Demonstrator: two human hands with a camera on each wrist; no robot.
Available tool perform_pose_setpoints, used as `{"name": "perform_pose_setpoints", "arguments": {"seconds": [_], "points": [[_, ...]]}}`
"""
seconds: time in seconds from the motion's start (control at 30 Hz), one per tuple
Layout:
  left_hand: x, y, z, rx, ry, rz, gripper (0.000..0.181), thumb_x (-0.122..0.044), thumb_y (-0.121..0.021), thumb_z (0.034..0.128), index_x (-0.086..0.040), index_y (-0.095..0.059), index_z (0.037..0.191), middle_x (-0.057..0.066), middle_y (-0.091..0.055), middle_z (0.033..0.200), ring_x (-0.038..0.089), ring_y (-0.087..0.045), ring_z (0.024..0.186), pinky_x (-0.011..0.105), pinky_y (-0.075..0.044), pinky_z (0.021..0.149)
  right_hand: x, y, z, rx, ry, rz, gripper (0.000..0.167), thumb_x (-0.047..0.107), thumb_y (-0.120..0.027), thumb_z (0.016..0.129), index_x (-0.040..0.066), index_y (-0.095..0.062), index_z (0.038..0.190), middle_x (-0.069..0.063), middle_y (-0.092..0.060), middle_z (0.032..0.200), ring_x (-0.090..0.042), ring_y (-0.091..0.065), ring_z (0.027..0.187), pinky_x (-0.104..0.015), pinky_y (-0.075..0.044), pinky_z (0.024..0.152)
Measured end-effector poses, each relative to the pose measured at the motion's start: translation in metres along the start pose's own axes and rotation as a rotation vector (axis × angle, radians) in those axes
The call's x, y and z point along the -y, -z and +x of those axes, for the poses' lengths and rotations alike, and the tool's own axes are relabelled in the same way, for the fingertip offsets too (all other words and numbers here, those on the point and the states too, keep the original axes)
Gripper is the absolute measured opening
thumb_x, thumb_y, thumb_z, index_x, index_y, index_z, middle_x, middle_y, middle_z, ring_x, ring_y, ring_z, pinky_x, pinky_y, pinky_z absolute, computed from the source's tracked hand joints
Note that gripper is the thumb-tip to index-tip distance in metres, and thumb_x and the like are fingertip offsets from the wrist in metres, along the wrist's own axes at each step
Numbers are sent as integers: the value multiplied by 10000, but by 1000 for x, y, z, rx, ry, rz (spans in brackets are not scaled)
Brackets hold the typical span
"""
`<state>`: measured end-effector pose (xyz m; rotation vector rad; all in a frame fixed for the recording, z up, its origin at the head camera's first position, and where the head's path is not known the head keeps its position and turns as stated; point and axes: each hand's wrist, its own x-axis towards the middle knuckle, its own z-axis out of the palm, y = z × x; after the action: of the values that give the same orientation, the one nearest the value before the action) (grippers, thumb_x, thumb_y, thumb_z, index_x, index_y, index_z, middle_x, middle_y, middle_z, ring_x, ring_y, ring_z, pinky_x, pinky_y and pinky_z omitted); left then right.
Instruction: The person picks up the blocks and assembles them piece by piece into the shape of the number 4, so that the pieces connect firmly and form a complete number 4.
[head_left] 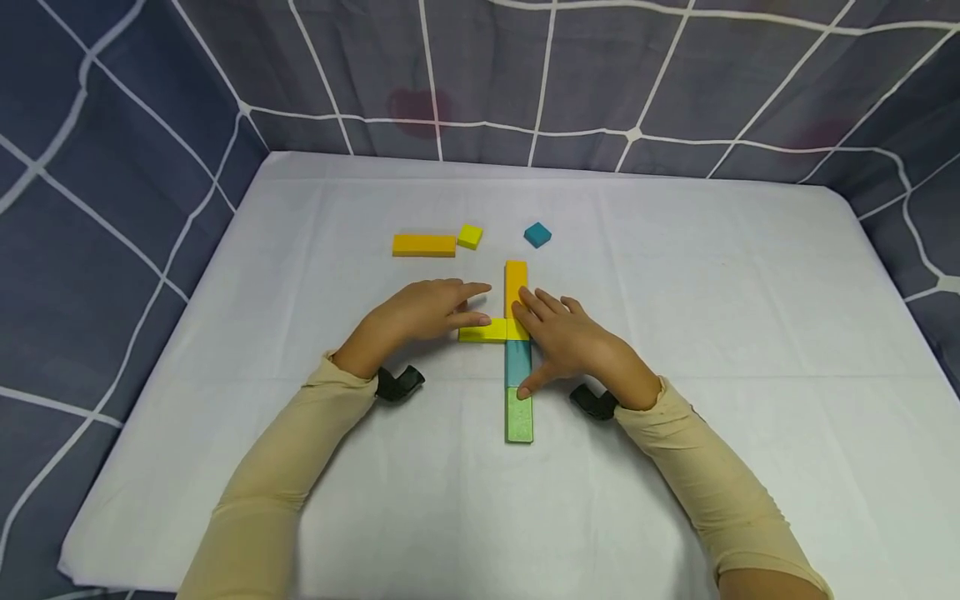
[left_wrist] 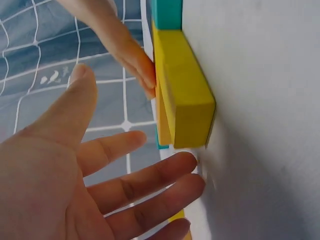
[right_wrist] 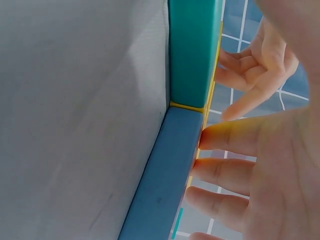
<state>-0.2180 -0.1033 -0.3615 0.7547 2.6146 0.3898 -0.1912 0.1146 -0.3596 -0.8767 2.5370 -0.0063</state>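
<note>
A row of blocks lies on the white table. From far to near it runs orange block (head_left: 516,279), yellow square, teal block (head_left: 518,364) and green block (head_left: 519,421). A yellow block (head_left: 483,332) joins it from the left; in the left wrist view this yellow block (left_wrist: 192,85) shows its end face. My left hand (head_left: 422,315) is beside that block with fingers loosely extended, holding nothing. My right hand (head_left: 573,342) lies against the row's right side, fingertips touching the orange and yellow part. In the right wrist view its fingertips meet the upper edge of a blue-sided block (right_wrist: 157,175).
Beyond the row lie a loose orange block (head_left: 423,245), a small yellow block (head_left: 470,237) and a small teal block (head_left: 537,235). Dark grid-patterned cloth (head_left: 480,75) hangs at the table's back and sides. White cloth covers the table (head_left: 750,333).
</note>
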Motion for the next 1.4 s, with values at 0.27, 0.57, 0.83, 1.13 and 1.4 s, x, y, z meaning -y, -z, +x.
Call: {"name": "perform_pose_setpoints", "arguments": {"seconds": [0.27, 0.57, 0.83, 1.13, 1.4], "points": [[19, 8, 25, 5, -24, -40, 601, -473, -493, 899, -144, -387, 1391, 64, -615, 1054, 187, -568, 929, 358, -462, 847, 0, -2, 1, 5, -7, 1, 1222, 706, -681, 574, 60, -146, 1463, -132, -18, 1537, -328, -46, 1410, -540, -113, 1099], [24, 25, 64, -119, -155, 122, 470, -346, -582, 884, -190, -494, 1319, 61, -626, 995, 198, -563, 839, 342, -474, 791, 0, -2, 2, 17, -22, -25, 1231, 728, -662, 571, 75, -128, 1468, -119, -5, 1540, -316, -38, 1413, -536, -115, 1102], [24, 38, 99, -213, -292, 410, 468, -254, -569, 900, -175, -452, 1346, 113, -568, 1137, 267, -532, 1014, 378, -432, 924, 1, -1, 2, 2, -20, -26, 1227, 720, -670, 571, 67, -142, 1465, -122, -15, 1539, -309, -43, 1414, -520, -126, 1102], [21, 60, 131, -120, -293, 466, 511, -233, -551, 913, -190, -381, 1393, 116, -476, 1323, 299, -428, 1194, 430, -333, 1041, 2, -2, 1, 7, -13, -27, 1217, 725, -662, 575, 71, -150, 1465, -119, -23, 1540, -296, -44, 1416, -501, -134, 1105], [5, 64, 156, 13, -324, 542, 536, -211, -566, 904, -205, -368, 1401, 100, -410, 1398, 310, -364, 1266, 472, -283, 1066, 0, -2, 1, 6, -29, -4, 1222, 717, -667, 573, 82, -130, 1468, -107, -2, 1541, -294, -29, 1417, -512, -114, 1108]]}}
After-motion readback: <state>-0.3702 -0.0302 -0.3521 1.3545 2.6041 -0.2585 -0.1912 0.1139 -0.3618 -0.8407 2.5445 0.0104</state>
